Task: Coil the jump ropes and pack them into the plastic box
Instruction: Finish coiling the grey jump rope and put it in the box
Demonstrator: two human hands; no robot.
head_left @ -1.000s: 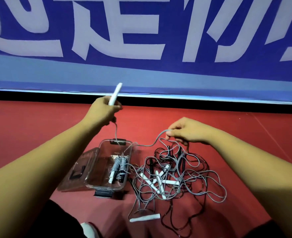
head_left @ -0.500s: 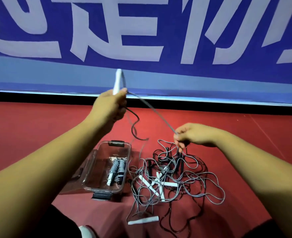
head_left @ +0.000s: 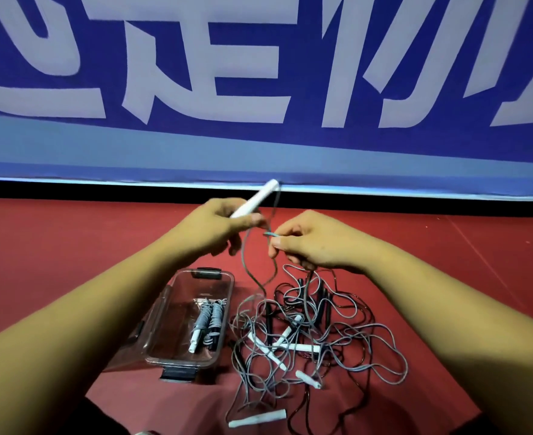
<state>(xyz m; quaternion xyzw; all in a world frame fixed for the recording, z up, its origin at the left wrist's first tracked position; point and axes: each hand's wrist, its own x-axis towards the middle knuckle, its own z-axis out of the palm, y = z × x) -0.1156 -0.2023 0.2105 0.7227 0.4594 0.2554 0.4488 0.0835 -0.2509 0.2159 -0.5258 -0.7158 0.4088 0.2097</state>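
My left hand (head_left: 218, 224) gripped a white handle (head_left: 255, 199), fingers curled round it and its free end tilted up toward the banner (head_left: 258, 89). My right hand (head_left: 312, 243), just beside it, pinched the grey cord (head_left: 243, 255) that looped down from that handle into the tangle of jump ropes (head_left: 306, 334) on the red floor (head_left: 55, 246). The plastic box (head_left: 177, 284) sat open just left of the tangle, short of the floor's far edge, with one coiled rope (head_left: 207, 318) lying inside near its right wall, and a loose white handle (head_left: 257, 417) lay at the tangle's near side.
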